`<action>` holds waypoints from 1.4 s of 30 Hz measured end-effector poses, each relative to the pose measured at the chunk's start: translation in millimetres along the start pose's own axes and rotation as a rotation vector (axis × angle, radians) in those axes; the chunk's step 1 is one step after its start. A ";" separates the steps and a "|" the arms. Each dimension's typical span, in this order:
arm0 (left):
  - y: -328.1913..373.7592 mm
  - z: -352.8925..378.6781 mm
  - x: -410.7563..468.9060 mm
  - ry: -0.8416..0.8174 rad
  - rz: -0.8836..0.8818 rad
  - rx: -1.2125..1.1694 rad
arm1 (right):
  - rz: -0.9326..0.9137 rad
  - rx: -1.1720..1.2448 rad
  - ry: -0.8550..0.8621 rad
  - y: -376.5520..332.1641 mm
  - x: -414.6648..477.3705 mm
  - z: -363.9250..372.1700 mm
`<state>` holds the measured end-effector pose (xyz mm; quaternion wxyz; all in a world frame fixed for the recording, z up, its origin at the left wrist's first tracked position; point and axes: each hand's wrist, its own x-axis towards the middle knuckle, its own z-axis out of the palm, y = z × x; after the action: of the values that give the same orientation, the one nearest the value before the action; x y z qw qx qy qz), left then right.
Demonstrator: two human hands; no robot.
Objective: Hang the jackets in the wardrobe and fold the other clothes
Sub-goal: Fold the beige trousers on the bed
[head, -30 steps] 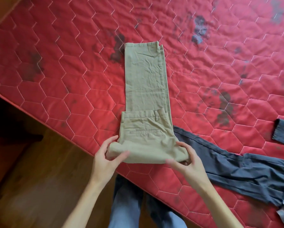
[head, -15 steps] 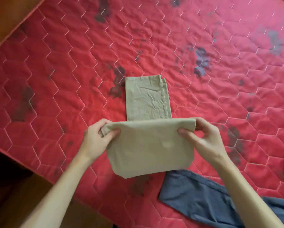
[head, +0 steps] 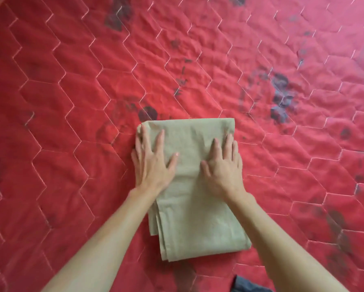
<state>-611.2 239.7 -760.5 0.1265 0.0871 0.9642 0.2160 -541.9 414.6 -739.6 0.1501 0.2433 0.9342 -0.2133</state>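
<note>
Presently, folded khaki trousers [head: 198, 207] lie toward 6 o'clock on the red quilt [head: 71, 102]. We press left hand [head: 153, 163] and right hand [head: 223, 167] flat, fingers spread, on their 12 o'clock end. Step: smoothing the fold; next, probably setting them aside.

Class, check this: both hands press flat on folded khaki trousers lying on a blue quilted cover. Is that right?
No. The quilted cover is red, not blue; the head view shows it. The left hand and right hand do press flat on the folded khaki trousers.

Khaki trousers [head: 195, 209] folded into flat rectangle, lying on quilt.
</note>
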 end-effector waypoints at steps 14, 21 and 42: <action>-6.1 -18.3 -17.6 0.025 -0.600 -0.721 | 0.377 0.873 -0.176 34.8 -25.5 -32.3; -9.5 -43.4 -66.6 -0.201 -0.594 -0.864 | 0.442 1.071 -0.405 39.6 -76.8 -49.3; -4.6 2.1 -253.7 -0.419 -0.723 -0.376 | 0.592 0.610 -0.435 112.7 -207.4 21.3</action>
<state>-369.4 180.0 -712.0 0.3998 -0.2375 0.8305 0.3068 -306.2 412.6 -714.9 0.3184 0.4815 0.6665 -0.4717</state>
